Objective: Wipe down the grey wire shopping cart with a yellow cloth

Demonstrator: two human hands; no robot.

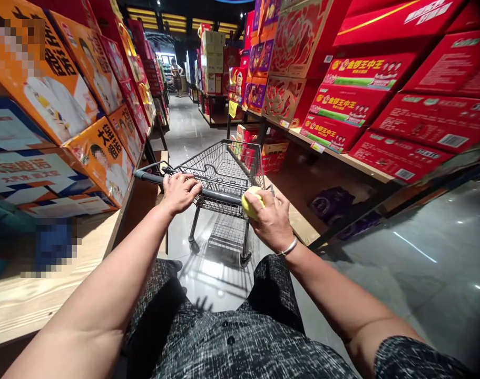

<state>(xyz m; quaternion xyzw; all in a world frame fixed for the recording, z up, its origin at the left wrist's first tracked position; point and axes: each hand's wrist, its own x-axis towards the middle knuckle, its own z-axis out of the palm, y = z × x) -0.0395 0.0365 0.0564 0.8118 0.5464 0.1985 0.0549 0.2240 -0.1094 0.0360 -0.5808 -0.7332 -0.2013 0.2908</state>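
A black wire shopping cart (224, 166) stands in front of me, its basket pointing down the aisle. Its dark handle (222, 197) runs crosswise between my hands. My left hand (180, 192) lies over the left half of the handle, fingers curled on the bar. In my right hand (273, 218), a rounded yellow sponge (252, 202) is pressed against the handle's right end. The fingers cover part of the sponge, and its underside is hidden. The wire basket shows nothing inside that I can make out.
Orange drink cartons (99, 152) are stacked close on the left, above a wooden shelf (46, 284). Red boxes (338, 105) fill the right-hand shelf, with a purple bag (332, 205) beneath. A person (176, 76) stands far down the shiny floor (180, 118).
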